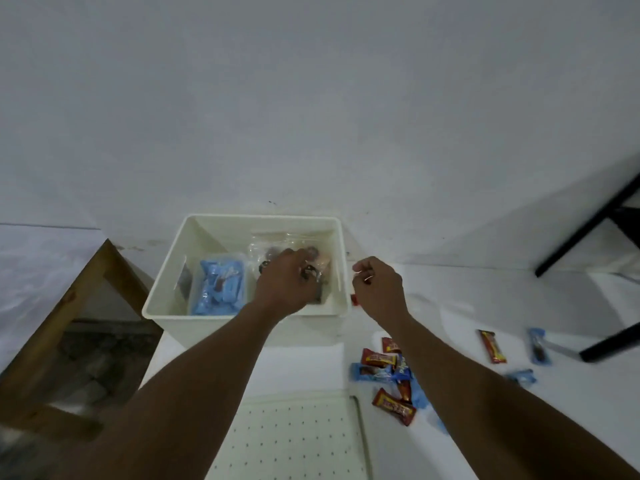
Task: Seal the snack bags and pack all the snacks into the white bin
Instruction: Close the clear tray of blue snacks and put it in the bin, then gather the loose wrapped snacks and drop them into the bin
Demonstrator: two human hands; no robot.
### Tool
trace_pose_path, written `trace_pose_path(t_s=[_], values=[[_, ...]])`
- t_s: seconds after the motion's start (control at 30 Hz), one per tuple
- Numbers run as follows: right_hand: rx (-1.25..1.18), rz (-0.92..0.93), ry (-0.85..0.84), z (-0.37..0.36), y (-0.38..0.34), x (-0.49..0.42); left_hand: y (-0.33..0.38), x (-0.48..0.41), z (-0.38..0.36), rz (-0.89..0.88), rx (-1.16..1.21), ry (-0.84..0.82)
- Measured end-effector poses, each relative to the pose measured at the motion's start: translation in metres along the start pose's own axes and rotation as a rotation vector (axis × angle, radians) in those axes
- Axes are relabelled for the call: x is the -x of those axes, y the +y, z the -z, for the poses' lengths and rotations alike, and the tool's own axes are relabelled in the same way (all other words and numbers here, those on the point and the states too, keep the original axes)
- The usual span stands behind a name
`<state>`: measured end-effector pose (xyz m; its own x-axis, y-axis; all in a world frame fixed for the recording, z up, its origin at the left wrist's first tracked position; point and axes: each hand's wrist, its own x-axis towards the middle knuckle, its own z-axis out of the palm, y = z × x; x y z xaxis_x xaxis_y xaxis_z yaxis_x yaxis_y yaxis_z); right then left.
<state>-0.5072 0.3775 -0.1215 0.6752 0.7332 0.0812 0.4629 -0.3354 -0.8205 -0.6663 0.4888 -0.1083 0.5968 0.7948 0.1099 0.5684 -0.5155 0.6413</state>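
Head-worn wide view, forward and down, near the white bin [259, 216]
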Motion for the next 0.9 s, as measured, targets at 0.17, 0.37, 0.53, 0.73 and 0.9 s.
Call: trace_pose_path(t_s=[0.17, 0.37, 0.53, 0.73, 0.9], values=[[0.207, -0.054, -0.002, 0.081, 0.096, 0.033, 0.069, 0.037, -0.067, -0.169, 0.041, -0.025], [0.484, -0.017, -0.22, 0.125, 0.205, 0.084, 0.074, 0.089, -0.163, -0.142, -0.085, -0.341], [0.603, 0.149, -0.49, 0.109, 0.259, 0.104, 0.039, 0.11, -0.227, -0.104, -0.344, -0.471], [0.711, 0.367, -0.534, 0.091, 0.306, 0.101, 0.037, 0.105, -0.269, -0.127, -0.466, -0.554], [0.716, 0.44, -0.449, 0.098, 0.328, 0.083, 0.027, 0.116, -0.292, -0.134, -0.575, -0.455]])
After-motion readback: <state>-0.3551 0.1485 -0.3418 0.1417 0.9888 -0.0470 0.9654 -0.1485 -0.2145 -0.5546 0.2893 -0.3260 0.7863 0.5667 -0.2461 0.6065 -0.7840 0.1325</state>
